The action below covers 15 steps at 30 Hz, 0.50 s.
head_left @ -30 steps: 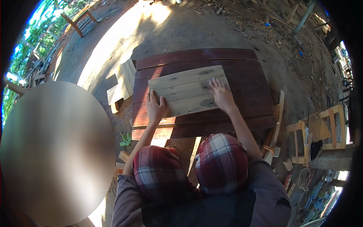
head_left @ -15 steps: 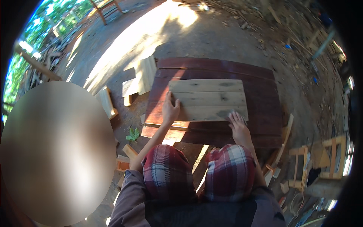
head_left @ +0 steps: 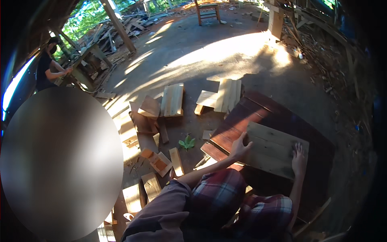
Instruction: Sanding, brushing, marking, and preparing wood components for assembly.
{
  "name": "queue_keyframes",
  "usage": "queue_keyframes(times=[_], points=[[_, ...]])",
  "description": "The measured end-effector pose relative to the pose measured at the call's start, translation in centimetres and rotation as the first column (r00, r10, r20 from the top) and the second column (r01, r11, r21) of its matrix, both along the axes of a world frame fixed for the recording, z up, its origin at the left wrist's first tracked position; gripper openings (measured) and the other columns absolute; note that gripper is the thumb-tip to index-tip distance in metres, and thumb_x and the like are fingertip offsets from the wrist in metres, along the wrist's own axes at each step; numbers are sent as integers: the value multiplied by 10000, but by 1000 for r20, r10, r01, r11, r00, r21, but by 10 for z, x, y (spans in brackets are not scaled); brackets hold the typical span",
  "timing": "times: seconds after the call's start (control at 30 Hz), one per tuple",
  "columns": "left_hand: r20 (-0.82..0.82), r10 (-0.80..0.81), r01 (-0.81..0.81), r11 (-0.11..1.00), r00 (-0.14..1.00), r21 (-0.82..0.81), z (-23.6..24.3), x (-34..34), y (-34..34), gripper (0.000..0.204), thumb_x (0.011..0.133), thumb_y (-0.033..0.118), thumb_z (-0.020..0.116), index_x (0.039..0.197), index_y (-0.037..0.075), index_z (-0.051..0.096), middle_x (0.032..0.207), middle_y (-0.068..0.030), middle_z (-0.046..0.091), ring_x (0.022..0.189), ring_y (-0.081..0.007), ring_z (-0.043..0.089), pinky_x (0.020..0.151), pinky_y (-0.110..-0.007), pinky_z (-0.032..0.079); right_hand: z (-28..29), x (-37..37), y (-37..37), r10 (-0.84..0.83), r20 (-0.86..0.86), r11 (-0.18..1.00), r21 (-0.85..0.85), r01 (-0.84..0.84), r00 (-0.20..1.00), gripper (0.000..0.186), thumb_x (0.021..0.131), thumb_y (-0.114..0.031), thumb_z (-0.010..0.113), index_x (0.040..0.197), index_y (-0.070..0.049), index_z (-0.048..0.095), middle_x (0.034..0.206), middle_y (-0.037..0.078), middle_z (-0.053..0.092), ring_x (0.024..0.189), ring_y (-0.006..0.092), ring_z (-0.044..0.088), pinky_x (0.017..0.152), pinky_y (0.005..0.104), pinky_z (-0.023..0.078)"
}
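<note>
A pale panel of wooden boards with dark knots point(head_left: 271, 150) lies on a reddish-brown slatted wooden top point(head_left: 258, 109) at lower right. My left hand point(head_left: 241, 148) grips the panel's left edge, thumb apart from the fingers. My right hand point(head_left: 298, 157) rests flat near the panel's right side, fingers spread. My knees in red plaid point(head_left: 219, 189) are just below the top.
Short pale plank pieces point(head_left: 172, 99), wooden blocks point(head_left: 176, 161) and a green leaf point(head_left: 186, 143) lie on the ground to the left. Another person point(head_left: 45, 70) stands by a bench at upper left. A chair point(head_left: 207, 12), posts point(head_left: 275, 24) and scrap wood point(head_left: 129, 28) are farther back.
The view has swung left, so the panel sits lower and farther right, with more plank pieces and another person showing. My right hand has slid down and back up along the panel.
</note>
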<state>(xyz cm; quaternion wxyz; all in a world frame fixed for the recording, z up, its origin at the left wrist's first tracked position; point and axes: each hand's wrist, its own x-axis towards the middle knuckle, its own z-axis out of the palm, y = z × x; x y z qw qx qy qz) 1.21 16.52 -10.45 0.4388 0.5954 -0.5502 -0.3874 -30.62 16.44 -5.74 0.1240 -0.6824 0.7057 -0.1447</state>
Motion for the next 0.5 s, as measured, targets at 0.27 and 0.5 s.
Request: queue_keyframes(times=[0.27, 0.5], points=[[89, -69, 82, 985, 994, -154, -17, -24, 5, 806, 944, 262, 591, 1486, -100, 116, 1571, -300, 88, 1471, -407, 123, 1176, -425, 232, -3, -1, -11, 18, 40, 1000, 15, -18, 999, 446, 1030, -213, 408, 1439, -37, 421, 1525, 147, 348, 1427, 290, 294, 1155, 398, 298], [39, -48, 49, 998, 998, -31, -33, -19, 4, 826, 953, 348, 581, 1455, -142, 146, 1454, -366, 282, 1381, -463, 284, 1152, -466, 250, -10, 36, 114, 131, 22, 991, -33, -131, 991, 457, 994, -178, 467, 1437, -70, 440, 1504, 139, 400, 1422, 304, 318, 1179, 428, 240]])
